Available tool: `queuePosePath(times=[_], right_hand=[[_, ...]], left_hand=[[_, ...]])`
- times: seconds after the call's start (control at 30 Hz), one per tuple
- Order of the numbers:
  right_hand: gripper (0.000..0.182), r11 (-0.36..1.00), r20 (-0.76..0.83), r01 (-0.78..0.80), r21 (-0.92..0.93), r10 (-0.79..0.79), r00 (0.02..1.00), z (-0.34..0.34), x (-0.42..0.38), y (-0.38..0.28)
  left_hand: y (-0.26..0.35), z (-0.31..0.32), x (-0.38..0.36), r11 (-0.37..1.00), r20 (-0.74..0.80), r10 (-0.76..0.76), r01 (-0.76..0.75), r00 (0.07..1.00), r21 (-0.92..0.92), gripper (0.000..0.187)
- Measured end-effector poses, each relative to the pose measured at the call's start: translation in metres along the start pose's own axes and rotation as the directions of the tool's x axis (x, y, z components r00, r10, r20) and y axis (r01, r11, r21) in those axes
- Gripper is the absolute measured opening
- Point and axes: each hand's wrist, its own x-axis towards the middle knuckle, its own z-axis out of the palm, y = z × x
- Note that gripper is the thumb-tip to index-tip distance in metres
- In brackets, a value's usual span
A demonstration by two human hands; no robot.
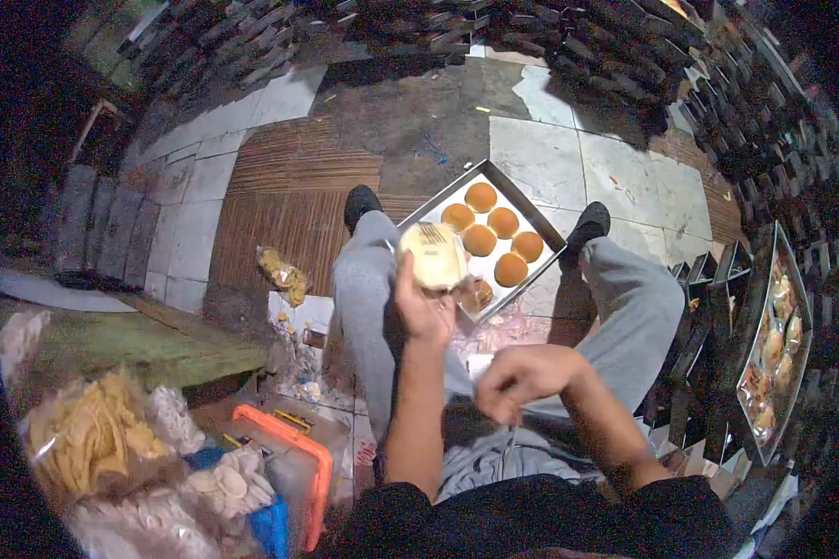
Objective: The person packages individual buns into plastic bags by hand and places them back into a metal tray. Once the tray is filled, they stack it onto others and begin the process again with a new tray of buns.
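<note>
My left hand (426,312) is raised over the near left corner of a tray, its fingers closed around a pale, round wrapped bun (433,256) with dark print on top. My right hand (527,377) is in front of my lap with its fingers curled together. A small white piece (478,365) shows by its fingertips; whether they pinch it is hard to make out. On the floor between my feet sits the square metal tray (543,221), holding several golden buns (480,240). One bun in clear wrap (475,294) lies at its near corner.
Pinkish plastic scraps (503,334) lie below the tray. To my left are a green board (149,349), a bag of yellowish pieces (103,433) and an orange-rimmed bin (322,466). At right, a tray of wrapped breads (776,354) rests against stacked dark trays (764,140).
</note>
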Motion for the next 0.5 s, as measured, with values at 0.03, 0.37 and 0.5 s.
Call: queuePosePath(times=[0.03, 0.37, 0.5], right_hand=[[0.021, 0.991, 0.181, -0.014, 0.135, -0.011, 0.983, 0.0, -0.006, -0.009], [0.01, 0.912, -0.779, 0.134, -0.387, -0.401, 0.482, 0.012, 0.058, 0.03], [0.009, 0.903, -0.771, 0.141, -0.406, -0.421, 0.478, 0.003, 0.082, 0.012]], left_hand=[[0.012, 0.003, 0.0, 0.998, 0.001, -0.014, 0.014, 1.0, -0.056, 0.057], [0.087, -0.001, -0.133, 0.332, -0.232, 0.0, 0.219, 0.973, 0.918, 0.052], [0.102, -0.018, -0.106, -0.392, 0.564, 0.49, -0.41, 0.665, 0.824, 0.019]])
